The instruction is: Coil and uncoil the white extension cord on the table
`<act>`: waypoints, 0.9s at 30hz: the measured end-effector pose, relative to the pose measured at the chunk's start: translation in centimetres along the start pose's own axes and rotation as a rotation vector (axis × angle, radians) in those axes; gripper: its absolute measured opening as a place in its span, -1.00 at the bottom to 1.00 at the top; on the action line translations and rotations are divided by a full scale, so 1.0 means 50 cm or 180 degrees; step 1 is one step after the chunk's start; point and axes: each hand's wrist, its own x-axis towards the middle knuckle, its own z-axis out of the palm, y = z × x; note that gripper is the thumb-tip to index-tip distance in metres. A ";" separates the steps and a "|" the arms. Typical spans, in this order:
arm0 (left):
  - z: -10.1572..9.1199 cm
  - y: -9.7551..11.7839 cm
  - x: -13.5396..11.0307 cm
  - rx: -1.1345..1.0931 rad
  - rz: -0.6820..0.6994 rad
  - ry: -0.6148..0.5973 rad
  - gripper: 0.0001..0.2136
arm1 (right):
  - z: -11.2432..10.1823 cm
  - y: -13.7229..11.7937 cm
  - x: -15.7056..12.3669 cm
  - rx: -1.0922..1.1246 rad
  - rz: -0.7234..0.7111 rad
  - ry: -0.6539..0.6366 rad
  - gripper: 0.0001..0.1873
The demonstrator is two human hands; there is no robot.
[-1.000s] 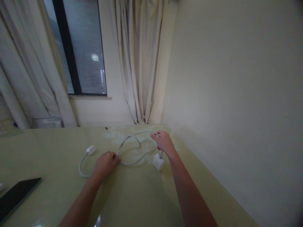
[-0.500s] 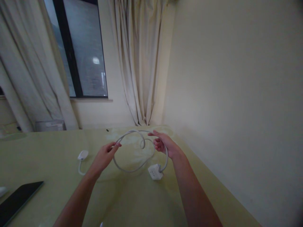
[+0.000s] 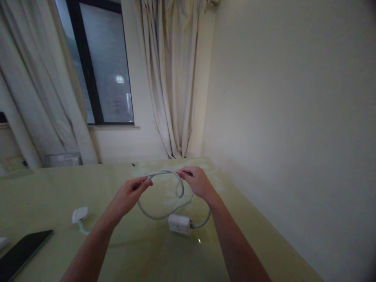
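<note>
A thick white power cord (image 3: 158, 217) hangs in loops between my two hands above the table. My left hand (image 3: 129, 196) pinches the looped strands between thumb and fingers. On the other side, my right hand (image 3: 195, 182) is closed on the cord at the top of the loop, its back toward me. A small curl of cord dangles between the hands. At the cord's right end is a white socket block (image 3: 179, 224), low over or on the table; I cannot tell which. A white plug (image 3: 80, 215) on the other end lies left of my left forearm.
The cord is over a pale green table (image 3: 141, 258). A dark flat panel (image 3: 23, 252) lies at the lower left, beside a white object (image 3: 2, 242) cut by the frame edge. A tiny black piece (image 3: 133, 164) sits near the far edge. A wall (image 3: 279, 137) borders the right side.
My right hand has gone from loosely spread fingers to a closed grip on the cord. The socket block has swung left, and the plug has shifted left and nearer.
</note>
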 end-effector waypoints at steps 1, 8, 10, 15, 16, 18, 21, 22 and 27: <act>-0.010 0.003 -0.001 -0.0095 0.0019 -0.0041 -0.47 | -0.004 0.009 0.004 0.0173 -0.0017 0.0027 -0.71; -0.066 -0.015 -0.021 -0.0610 -0.0699 0.0378 -0.38 | -0.051 0.070 0.008 0.0626 0.0351 0.1100 -0.73; -0.077 -0.033 -0.025 -0.0807 -0.0966 0.0605 -0.32 | -0.065 0.092 0.008 0.0756 0.0514 0.1598 -0.72; -0.095 -0.085 -0.023 -0.1408 -0.1300 0.1406 -0.21 | -0.086 0.139 0.010 0.1683 0.0891 0.2638 -0.62; -0.098 -0.095 -0.021 -0.1510 -0.1323 0.1515 -0.23 | -0.090 0.144 0.009 0.1909 0.0993 0.2765 -0.59; -0.105 -0.111 -0.019 -0.1733 -0.1358 0.1786 -0.30 | -0.099 0.150 0.007 0.2342 0.1227 0.3003 -0.58; -0.114 -0.122 -0.020 -0.2052 -0.1349 0.1911 -0.36 | -0.116 0.150 0.002 0.2866 0.1443 0.3332 -0.63; -0.115 -0.121 -0.021 -0.2068 -0.1364 0.1818 -0.36 | -0.121 0.147 0.001 0.2995 0.1473 0.3421 -0.65; -0.101 -0.102 -0.023 -0.1178 -0.1498 0.1097 -0.43 | -0.123 0.113 0.005 0.3518 0.1542 0.3330 -0.70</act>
